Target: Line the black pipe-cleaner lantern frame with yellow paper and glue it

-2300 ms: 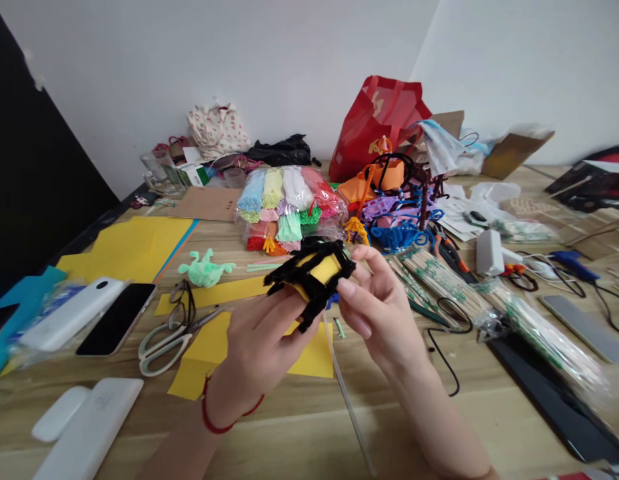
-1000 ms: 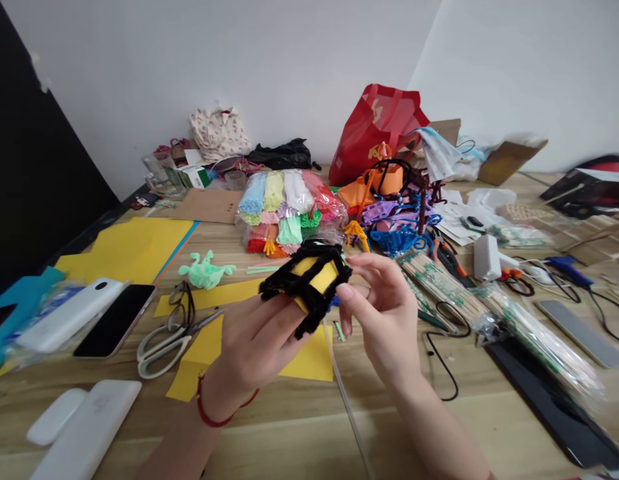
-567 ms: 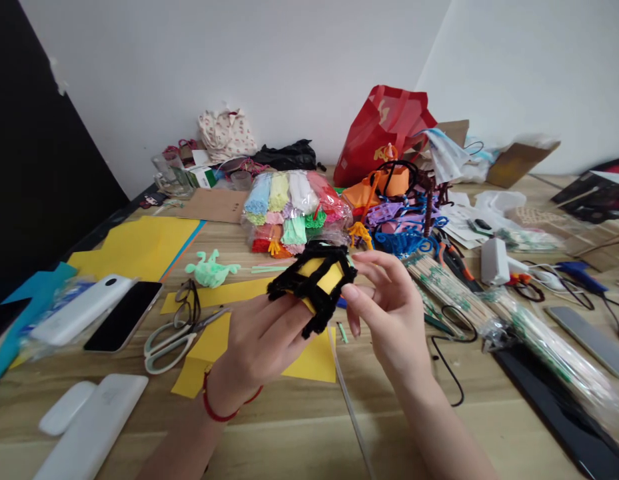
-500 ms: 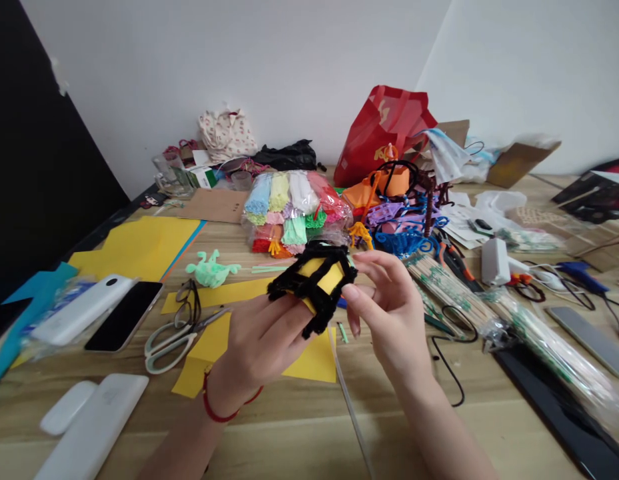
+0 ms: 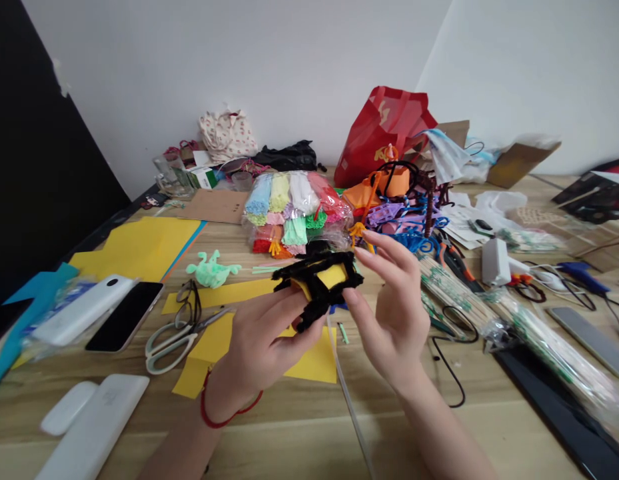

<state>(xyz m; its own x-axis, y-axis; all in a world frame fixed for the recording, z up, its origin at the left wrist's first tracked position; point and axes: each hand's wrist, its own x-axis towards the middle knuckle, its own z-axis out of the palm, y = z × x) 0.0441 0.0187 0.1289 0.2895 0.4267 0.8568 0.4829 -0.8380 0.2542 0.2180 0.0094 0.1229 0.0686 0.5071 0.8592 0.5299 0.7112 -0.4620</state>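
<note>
A small lantern-like frame of fuzzy black pipe cleaner with yellow paper panels (image 5: 333, 276) is up above the table, tilted on its side. My left hand (image 5: 269, 333) grips it from the left and below, with some fingertips hidden behind it. At its right end is my right hand (image 5: 394, 307), thumb on the lower edge and a fingertip at the upper corner, the other fingers spread. Beneath both hands lie yellow paper pieces (image 5: 309, 360) and a thin pale strip (image 5: 350, 400). White-handled scissors (image 5: 172, 347) rest left of my left hand.
A green fuzzy figure (image 5: 212, 269) and a phone (image 5: 124, 317) are on the left. Behind are bagged pipe cleaners (image 5: 294, 210) and a red bag (image 5: 382, 140). To the right lie pliers (image 5: 456, 260), bundled sticks (image 5: 554, 347) and a black cord (image 5: 459, 380).
The black-and-yellow frame has turned in my hands and tipped flatter, shifting slightly right. My right-hand fingers have moved apart more.
</note>
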